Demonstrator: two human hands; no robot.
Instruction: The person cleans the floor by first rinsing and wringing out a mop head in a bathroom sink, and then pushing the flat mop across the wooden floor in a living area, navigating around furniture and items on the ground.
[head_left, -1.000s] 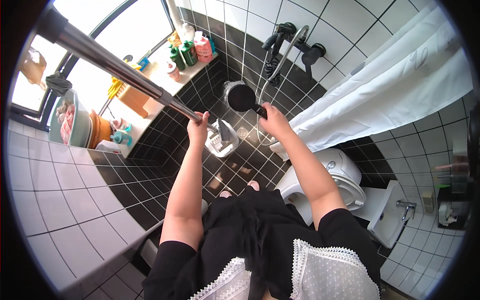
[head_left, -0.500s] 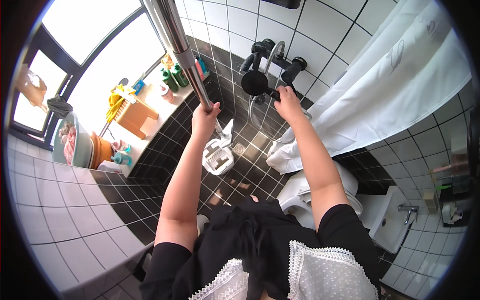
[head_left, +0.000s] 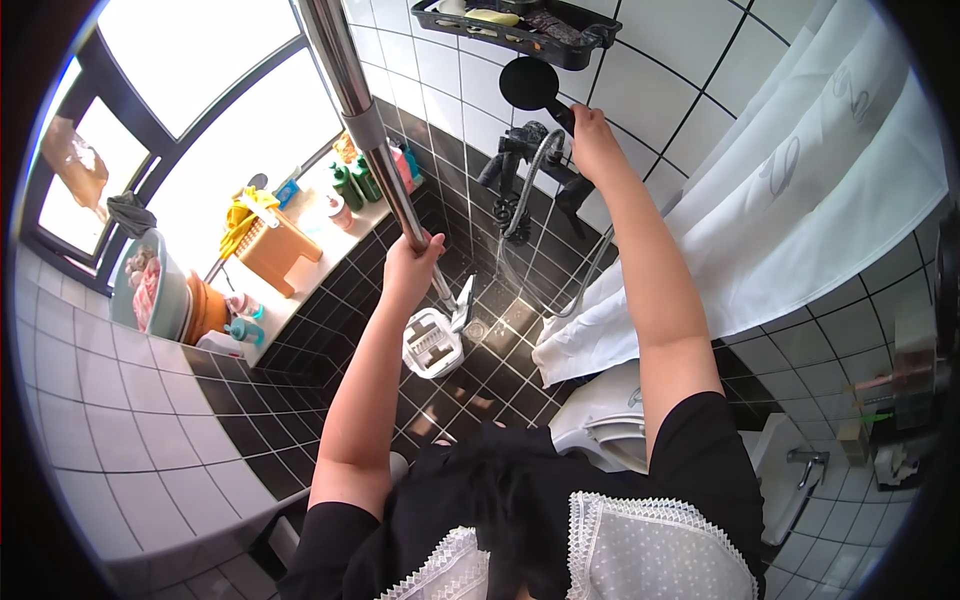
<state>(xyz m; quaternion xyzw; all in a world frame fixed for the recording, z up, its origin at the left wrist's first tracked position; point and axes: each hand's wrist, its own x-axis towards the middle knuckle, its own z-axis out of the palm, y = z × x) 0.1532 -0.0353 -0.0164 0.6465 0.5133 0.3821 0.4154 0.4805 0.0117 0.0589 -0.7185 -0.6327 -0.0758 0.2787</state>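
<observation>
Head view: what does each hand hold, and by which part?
The left hand holds the metal pole partway along its length; the right hand, the black shower head by its handle.

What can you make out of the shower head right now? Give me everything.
The shower head is black and looks like plastic: a round, smooth disc on a slim handle. The right hand grips the handle, whose far end is hidden in the fist. The disc points up and left in the picture, in front of the white-tiled wall, between the rack above and the tap below. Whether water is flowing, I cannot tell.
</observation>
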